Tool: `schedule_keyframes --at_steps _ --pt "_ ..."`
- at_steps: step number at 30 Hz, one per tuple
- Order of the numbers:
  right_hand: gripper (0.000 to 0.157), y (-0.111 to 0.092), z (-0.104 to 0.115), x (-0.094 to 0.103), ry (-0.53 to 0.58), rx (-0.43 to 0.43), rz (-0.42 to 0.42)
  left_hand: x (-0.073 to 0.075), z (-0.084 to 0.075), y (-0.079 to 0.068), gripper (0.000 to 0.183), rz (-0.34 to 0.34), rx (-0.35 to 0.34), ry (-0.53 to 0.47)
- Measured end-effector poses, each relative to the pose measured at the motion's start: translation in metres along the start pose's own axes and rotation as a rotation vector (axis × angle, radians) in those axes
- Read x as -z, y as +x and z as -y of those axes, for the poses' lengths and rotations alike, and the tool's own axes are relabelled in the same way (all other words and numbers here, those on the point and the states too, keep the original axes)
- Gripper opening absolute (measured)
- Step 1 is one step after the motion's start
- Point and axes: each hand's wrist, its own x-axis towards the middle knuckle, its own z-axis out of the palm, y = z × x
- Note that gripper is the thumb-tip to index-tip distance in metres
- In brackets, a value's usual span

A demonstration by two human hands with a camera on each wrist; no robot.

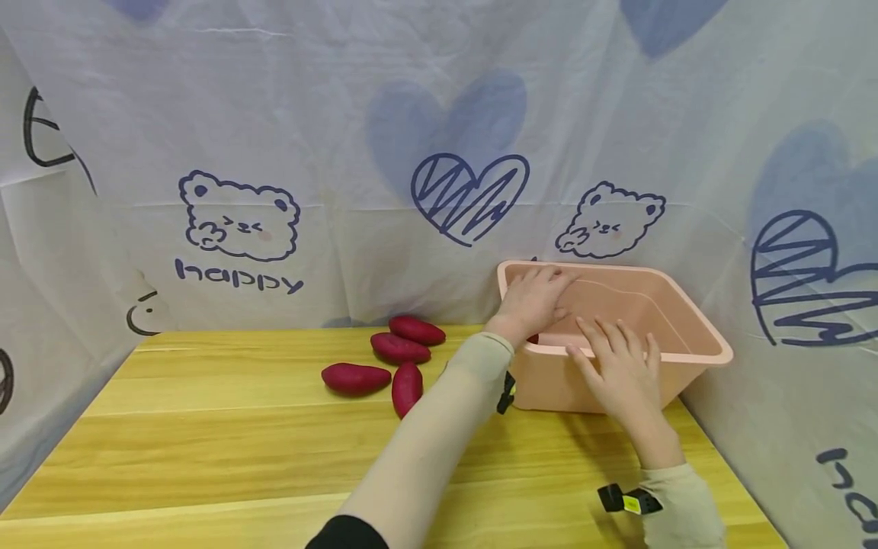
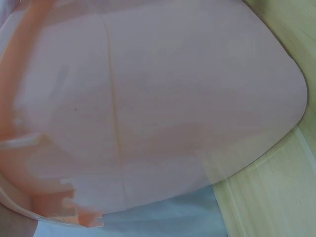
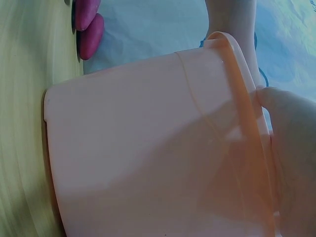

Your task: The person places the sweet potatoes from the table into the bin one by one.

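A pink plastic bin (image 1: pixel 590 381) stands at the right of the table, against the back cloth. My left hand (image 1: pixel 531 305) reaches over its left end, fingers stretched out above the inside. At the front rim is my right hand (image 1: pixel 620 370), fingers spread and pointing into the bin. In the right wrist view, the right hand (image 3: pixel 296 148) lies along the rim beside the bin's wall (image 3: pixel 123 148). A bit of dark red shows inside the bin by the left wrist; most of the bin's floor is hidden. Neither hand has anything in its fingers.
Several red sweet potatoes (image 1: pixel 355 379) lie loose on the wooden table (image 1: pixel 206 442), left of the bin; the left forearm partly covers the nearest one. A white printed cloth (image 1: pixel 357 267) hangs behind the table and along its right side.
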Motion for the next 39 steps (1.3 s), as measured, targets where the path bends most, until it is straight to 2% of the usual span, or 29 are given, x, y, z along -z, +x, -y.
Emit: schedule_keyframes --at_steps 6,11,16,23,32,39 --pt "0.059 0.001 -0.002 0.001 -0.006 -0.007 0.024 0.001 -0.002 0.001 0.052 -0.01 0.039 0.024" --pt "0.06 0.002 -0.001 0.0 -0.016 -0.011 0.039 0.001 -0.001 -0.004 0.04 -0.061 0.077 0.085" --pt "0.059 0.003 0.001 -0.001 -0.019 0.001 0.028 0.002 0.002 -0.011 0.038 -0.127 0.119 0.103" --pt "0.057 0.002 -0.001 0.0 -0.011 0.002 0.026 0.002 0.008 -0.022 0.038 -0.187 0.164 0.067" --pt "0.062 0.002 -0.002 0.003 -0.001 -0.024 0.075 0.002 0.022 -0.044 0.039 -0.287 0.149 0.025" --pt "0.064 0.003 -0.002 0.004 -0.003 -0.028 0.09 0.004 0.034 -0.074 0.039 -0.346 0.167 0.029"
